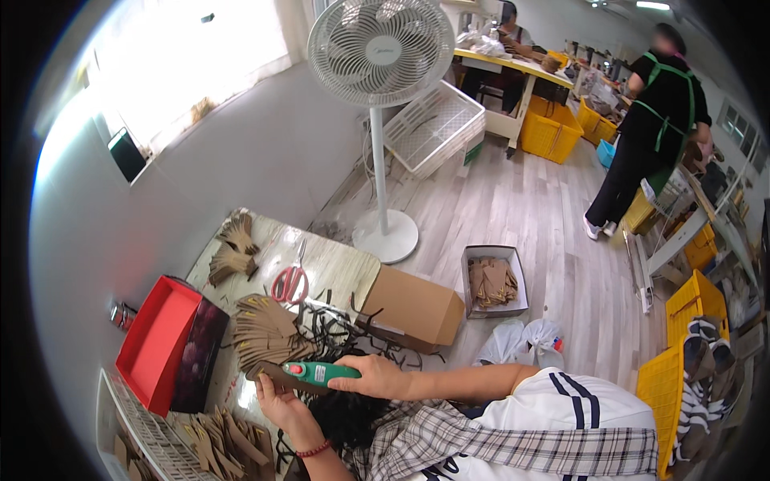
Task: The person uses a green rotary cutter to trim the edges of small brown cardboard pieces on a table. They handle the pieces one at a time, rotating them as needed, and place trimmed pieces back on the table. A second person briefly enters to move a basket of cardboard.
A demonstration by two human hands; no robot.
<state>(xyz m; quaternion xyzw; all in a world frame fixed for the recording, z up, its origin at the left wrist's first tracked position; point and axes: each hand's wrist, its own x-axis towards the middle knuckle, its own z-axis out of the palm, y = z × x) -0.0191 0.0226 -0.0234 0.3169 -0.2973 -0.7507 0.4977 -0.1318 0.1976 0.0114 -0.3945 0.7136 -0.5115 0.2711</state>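
on the table (330, 258), leave the fanned brown pieces (269, 330) lying beyond your left hand (281, 407), and keep the tangled black strips (341, 327) away from the work. the green tool (322, 374) is gripped in your right hand (381, 377); a light, steady hold should serve best. your left hand pinches one brown piece (275, 376) by the tool's front end; contact is unclear, so guard those fingertips.
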